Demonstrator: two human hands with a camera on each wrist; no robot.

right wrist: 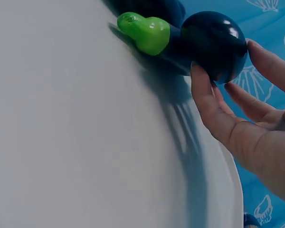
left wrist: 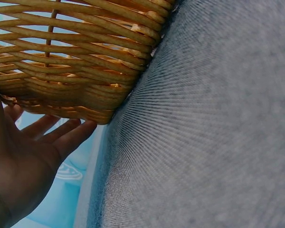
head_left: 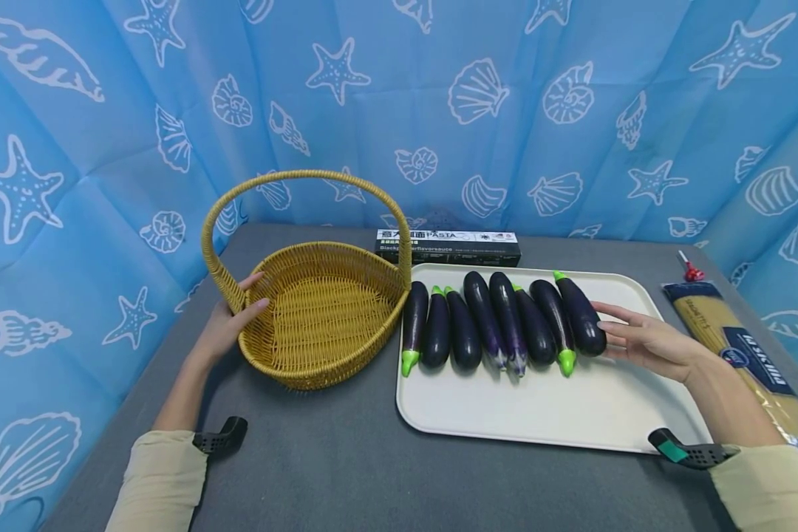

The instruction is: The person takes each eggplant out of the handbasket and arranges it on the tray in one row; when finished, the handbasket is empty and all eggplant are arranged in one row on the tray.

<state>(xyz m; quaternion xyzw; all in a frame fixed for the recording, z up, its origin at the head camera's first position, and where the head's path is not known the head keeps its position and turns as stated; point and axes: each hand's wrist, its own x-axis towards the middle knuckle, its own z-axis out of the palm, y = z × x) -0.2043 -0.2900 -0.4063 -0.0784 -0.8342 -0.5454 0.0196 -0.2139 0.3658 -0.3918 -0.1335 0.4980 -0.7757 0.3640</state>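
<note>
My left hand (head_left: 229, 323) is at the left side of a woven basket (head_left: 322, 375) with a tall hoop handle. Thumb and a finger reach over its rim, while in the left wrist view the other fingers (left wrist: 76, 137) lie along the outside near the bottom. The basket's inside is bare. My right hand (head_left: 648, 343) has its fingertips on both sides of the round end of the rightmost eggplant (head_left: 580, 314), which leans with its green stem away from me. In the right wrist view, this dark round end (right wrist: 213, 47) sits between thumb and fingers.
Several more eggplants (head_left: 465, 329) lie side by side on a white tray (head_left: 505, 425). A pasta box (head_left: 448, 249) stands behind it. On the right are a spaghetti pack (head_left: 738, 347) and a red-wrapped lollipop (head_left: 693, 271). A blue shell-patterned curtain (head_left: 399, 111) closes off the back.
</note>
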